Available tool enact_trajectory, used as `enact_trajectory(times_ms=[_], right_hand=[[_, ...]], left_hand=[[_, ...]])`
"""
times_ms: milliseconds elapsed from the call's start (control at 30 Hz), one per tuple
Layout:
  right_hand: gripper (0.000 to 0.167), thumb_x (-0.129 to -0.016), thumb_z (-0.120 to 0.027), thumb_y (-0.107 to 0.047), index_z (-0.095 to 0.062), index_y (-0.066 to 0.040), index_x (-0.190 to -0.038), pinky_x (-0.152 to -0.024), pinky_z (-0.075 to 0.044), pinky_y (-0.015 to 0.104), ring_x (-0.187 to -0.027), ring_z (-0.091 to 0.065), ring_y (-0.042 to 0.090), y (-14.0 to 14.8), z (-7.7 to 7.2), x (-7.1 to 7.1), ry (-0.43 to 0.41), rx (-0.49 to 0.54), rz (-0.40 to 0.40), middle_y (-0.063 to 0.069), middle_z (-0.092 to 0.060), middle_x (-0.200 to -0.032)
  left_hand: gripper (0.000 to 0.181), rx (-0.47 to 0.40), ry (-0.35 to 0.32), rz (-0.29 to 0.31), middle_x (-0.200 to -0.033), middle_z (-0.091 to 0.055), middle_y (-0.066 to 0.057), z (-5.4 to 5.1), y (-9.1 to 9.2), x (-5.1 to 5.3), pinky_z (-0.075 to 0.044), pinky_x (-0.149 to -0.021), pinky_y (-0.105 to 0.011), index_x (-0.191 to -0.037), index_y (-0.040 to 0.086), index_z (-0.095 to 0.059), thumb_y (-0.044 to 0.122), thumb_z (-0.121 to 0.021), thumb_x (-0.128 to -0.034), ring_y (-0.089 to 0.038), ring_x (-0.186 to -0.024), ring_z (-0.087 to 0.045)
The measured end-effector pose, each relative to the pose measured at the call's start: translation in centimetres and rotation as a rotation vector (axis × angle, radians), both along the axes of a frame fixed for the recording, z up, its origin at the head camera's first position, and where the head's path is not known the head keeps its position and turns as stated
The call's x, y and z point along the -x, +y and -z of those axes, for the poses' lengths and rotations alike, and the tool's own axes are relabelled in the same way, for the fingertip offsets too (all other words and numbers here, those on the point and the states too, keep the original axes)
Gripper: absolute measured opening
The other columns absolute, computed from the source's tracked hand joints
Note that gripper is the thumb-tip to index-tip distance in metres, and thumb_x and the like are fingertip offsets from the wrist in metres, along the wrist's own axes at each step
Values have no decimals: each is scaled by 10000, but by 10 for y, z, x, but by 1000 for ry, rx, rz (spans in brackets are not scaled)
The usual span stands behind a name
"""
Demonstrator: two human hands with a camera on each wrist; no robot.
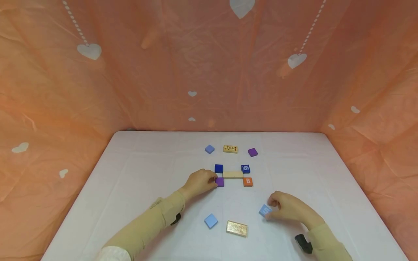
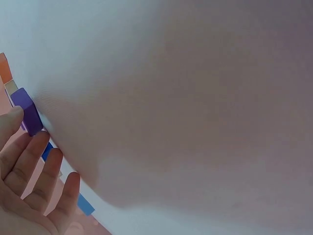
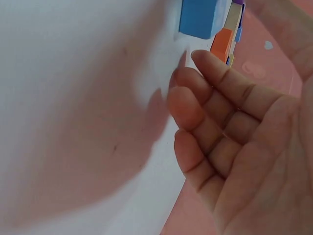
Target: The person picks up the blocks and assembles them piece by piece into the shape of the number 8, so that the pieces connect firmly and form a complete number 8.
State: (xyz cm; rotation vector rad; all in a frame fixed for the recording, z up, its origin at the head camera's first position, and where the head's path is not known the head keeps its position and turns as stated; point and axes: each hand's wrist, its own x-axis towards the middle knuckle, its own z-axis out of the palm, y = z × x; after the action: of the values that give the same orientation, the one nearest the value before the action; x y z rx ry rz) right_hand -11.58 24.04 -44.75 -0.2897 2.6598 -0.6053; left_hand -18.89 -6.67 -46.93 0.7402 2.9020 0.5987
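Note:
In the head view, my left hand (image 1: 200,182) pinches a purple square block (image 1: 220,182). The left wrist view has the thumb on one side of that purple block (image 2: 28,110) and the index fingertip at its other side. My right hand (image 1: 289,208) is beside a light blue block (image 1: 265,210) marked with a 5, thumb near its lower corner. In the right wrist view a gap separates the index fingertip from the blue block (image 3: 198,18); the thumb tip is out of frame. A wooden plank (image 1: 233,175) lies among the purple block, an orange B block (image 1: 248,182) and two dark blue blocks (image 1: 218,168).
Nearer me lie a light blue block (image 1: 210,221) and a gold bar (image 1: 237,228). Farther back are another gold bar (image 1: 230,149), a light blue block (image 1: 209,149) and a purple block (image 1: 253,152). Orange cloth (image 1: 222,72) surrounds the white table (image 1: 147,152).

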Motion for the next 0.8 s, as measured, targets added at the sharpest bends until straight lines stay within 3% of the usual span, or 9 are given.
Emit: enact_trajectory(times_ms=[467,800], right_hand=[[337,-681,-792,-375,-578,-158,-825,-640,-405,237,-695,-446,91,2,3,-2,90,8,-74,-65,-528,-769],[282,-734,-760,-326,-626,-148,-906,-662,-430,234,-704,-457,74,-2,6,7,138,39,-84,-70,-568,-790]], left_hand=[[307,2,19,28,-960,-708,-6,0,-3,-1,-496,-768,-274,-1077,103,-675,262,-703,-816,-120,-830,-600],[278,-9,32,28,-905,-699,7,3,-4,-1,-482,-734,-255,-1045,108,-685,262,-702,-815,-100,-785,-569]])
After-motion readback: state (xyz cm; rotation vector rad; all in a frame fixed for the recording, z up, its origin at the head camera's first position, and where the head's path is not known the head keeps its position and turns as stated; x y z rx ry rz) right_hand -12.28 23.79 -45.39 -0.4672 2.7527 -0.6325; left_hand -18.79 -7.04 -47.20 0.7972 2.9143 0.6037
